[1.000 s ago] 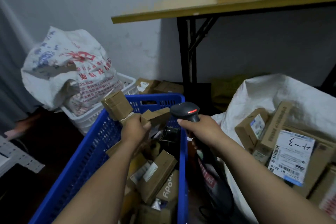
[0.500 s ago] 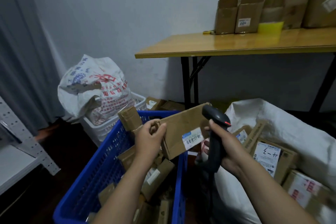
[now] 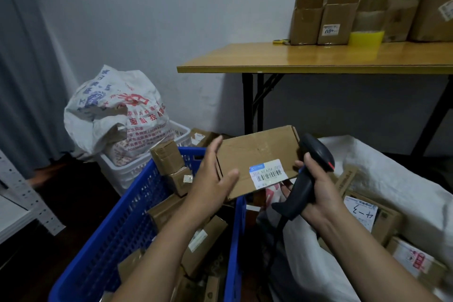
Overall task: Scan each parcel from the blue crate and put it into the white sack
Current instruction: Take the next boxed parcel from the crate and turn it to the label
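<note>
- Step in hand, as judged: scanning the parcel [image 3: 257, 154], which is lifted above the far right corner of the blue crate [image 3: 122, 223], at 12 o'clock from the person.
- Left hand [image 3: 210, 176]: grip is spread along the parcel's left end, thumb on the near face, fingers extended. Close it more firmly to stop the box tipping.
- Right hand [image 3: 318, 191]: grip is wrapped tight around the scanner [image 3: 306, 179] handle.
- The barcode label [image 3: 268, 173] faces the person, while the scanner head points up and away. Turn the head towards 9 o'clock onto the label.
- Hold the label flat and steady.
- The white sack [image 3: 392, 174] lies at 3 o'clock, open, for the drop.
</note>
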